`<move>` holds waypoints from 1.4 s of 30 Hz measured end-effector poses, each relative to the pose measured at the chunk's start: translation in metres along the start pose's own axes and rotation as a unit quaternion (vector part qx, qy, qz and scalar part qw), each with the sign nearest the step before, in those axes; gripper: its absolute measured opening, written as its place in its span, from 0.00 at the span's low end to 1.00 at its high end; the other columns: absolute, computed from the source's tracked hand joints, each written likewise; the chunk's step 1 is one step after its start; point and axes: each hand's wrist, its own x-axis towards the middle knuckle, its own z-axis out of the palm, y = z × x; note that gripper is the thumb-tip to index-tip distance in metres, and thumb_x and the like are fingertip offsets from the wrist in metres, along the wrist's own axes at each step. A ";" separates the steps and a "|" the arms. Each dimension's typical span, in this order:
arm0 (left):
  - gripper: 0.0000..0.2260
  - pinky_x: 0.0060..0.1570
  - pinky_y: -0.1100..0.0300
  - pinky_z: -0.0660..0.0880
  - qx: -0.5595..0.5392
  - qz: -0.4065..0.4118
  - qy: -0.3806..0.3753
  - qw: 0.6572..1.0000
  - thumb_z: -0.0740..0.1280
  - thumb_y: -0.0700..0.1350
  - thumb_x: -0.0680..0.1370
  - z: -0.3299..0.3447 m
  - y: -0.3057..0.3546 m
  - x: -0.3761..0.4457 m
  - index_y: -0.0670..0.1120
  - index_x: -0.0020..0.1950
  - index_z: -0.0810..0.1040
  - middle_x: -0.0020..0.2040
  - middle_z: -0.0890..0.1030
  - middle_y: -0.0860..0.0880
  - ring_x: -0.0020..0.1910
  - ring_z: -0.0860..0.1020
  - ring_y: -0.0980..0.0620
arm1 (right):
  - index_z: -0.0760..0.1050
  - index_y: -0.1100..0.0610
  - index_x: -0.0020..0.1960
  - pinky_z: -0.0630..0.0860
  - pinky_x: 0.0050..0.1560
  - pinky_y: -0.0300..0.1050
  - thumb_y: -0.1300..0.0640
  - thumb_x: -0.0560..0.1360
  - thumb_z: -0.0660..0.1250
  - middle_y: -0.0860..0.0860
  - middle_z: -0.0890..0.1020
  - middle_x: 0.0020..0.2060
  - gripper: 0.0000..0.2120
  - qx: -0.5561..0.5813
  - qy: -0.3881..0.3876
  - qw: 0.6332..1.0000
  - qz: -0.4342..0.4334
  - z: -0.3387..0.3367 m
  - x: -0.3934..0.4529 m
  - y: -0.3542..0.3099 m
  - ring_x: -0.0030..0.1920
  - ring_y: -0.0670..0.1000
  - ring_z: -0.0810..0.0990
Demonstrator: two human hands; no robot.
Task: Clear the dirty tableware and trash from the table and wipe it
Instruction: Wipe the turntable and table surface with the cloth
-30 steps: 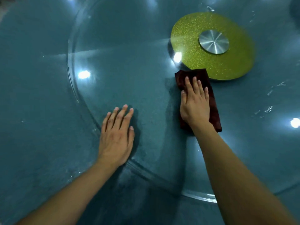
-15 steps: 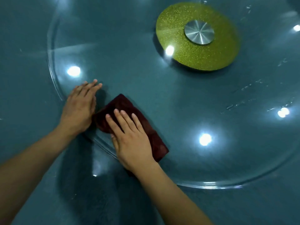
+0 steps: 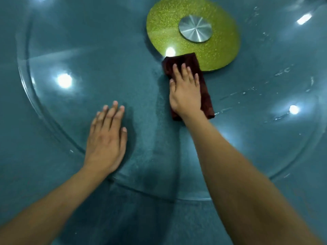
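Observation:
A folded dark red cloth (image 3: 205, 92) lies on the round glass turntable (image 3: 109, 71), its far end at the rim of the green glitter disc (image 3: 221, 48). My right hand (image 3: 185, 92) presses flat on the cloth with straight fingers. My left hand (image 3: 108, 138) rests flat on the glass near the turntable's front edge, fingers straight, holding nothing. The teal table (image 3: 26, 174) lies beneath the glass.
A silver metal hub (image 3: 194, 30) sits in the middle of the green disc. Water streaks and droplets (image 3: 247, 93) mark the glass to the right of the cloth. Ceiling lights reflect in the glass at several spots.
My right hand has pushed the cloth from the turntable's near left edge up and right to the green disc. My left hand has shifted right along the glass.

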 end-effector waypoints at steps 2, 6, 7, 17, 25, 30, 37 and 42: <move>0.26 0.80 0.46 0.52 -0.023 -0.020 0.001 1.000 0.53 0.47 0.83 0.010 0.014 -0.009 0.43 0.81 0.60 0.81 0.61 0.45 0.80 0.58 0.43 | 0.57 0.50 0.81 0.48 0.79 0.54 0.47 0.83 0.48 0.53 0.59 0.80 0.27 0.010 0.010 0.999 -0.033 0.007 -0.041 -0.023 0.80 0.53 0.56; 0.25 0.79 0.47 0.55 -0.091 -0.058 0.036 0.994 0.53 0.44 0.83 0.013 -0.001 -0.003 0.40 0.80 0.59 0.79 0.64 0.41 0.78 0.62 0.41 | 0.55 0.52 0.81 0.49 0.79 0.55 0.49 0.84 0.51 0.54 0.57 0.80 0.27 0.040 -0.017 0.995 -0.090 0.014 -0.140 -0.061 0.81 0.53 0.53; 0.25 0.79 0.47 0.56 -0.100 -0.059 0.038 0.992 0.53 0.43 0.83 0.012 -0.008 0.002 0.40 0.80 0.60 0.79 0.65 0.41 0.78 0.63 0.41 | 0.54 0.51 0.82 0.49 0.79 0.55 0.49 0.84 0.52 0.53 0.56 0.81 0.27 0.045 -0.030 0.994 -0.098 0.015 -0.163 -0.070 0.81 0.53 0.51; 0.21 0.79 0.52 0.54 -0.023 0.025 0.025 0.999 0.54 0.46 0.84 -0.008 -0.069 0.040 0.40 0.76 0.67 0.77 0.67 0.39 0.76 0.66 0.39 | 0.59 0.51 0.80 0.49 0.79 0.54 0.51 0.81 0.57 0.53 0.61 0.79 0.28 0.067 -0.018 0.989 -0.129 0.014 -0.138 -0.045 0.80 0.53 0.57; 0.17 0.67 0.41 0.67 0.032 -0.008 0.066 0.997 0.65 0.36 0.80 -0.020 -0.070 0.056 0.38 0.69 0.74 0.66 0.74 0.35 0.63 0.72 0.33 | 0.53 0.49 0.82 0.45 0.80 0.53 0.47 0.84 0.49 0.53 0.55 0.81 0.26 0.003 -0.005 0.998 0.060 -0.022 0.020 0.092 0.81 0.52 0.52; 0.19 0.68 0.42 0.68 0.005 0.032 0.051 0.998 0.64 0.35 0.79 -0.006 -0.030 0.022 0.39 0.70 0.74 0.66 0.74 0.38 0.63 0.73 0.36 | 0.53 0.49 0.82 0.45 0.80 0.53 0.47 0.84 0.48 0.53 0.55 0.81 0.26 0.011 0.006 0.998 0.059 -0.020 0.006 0.078 0.81 0.52 0.51; 0.19 0.70 0.45 0.66 -0.061 -0.024 0.072 0.995 0.59 0.34 0.79 0.003 -0.002 -0.012 0.39 0.69 0.75 0.67 0.74 0.39 0.65 0.72 0.38 | 0.54 0.50 0.82 0.48 0.80 0.55 0.48 0.84 0.51 0.53 0.57 0.81 0.27 0.037 -0.026 0.995 -0.091 -0.001 -0.148 -0.042 0.81 0.52 0.51; 0.22 0.71 0.40 0.66 -0.113 -0.090 0.090 0.985 0.56 0.36 0.76 0.010 0.014 -0.028 0.37 0.70 0.72 0.68 0.74 0.38 0.68 0.71 0.38 | 0.53 0.50 0.82 0.48 0.80 0.54 0.49 0.85 0.51 0.52 0.56 0.81 0.26 0.073 -0.046 0.987 -0.137 0.011 -0.186 -0.087 0.81 0.50 0.49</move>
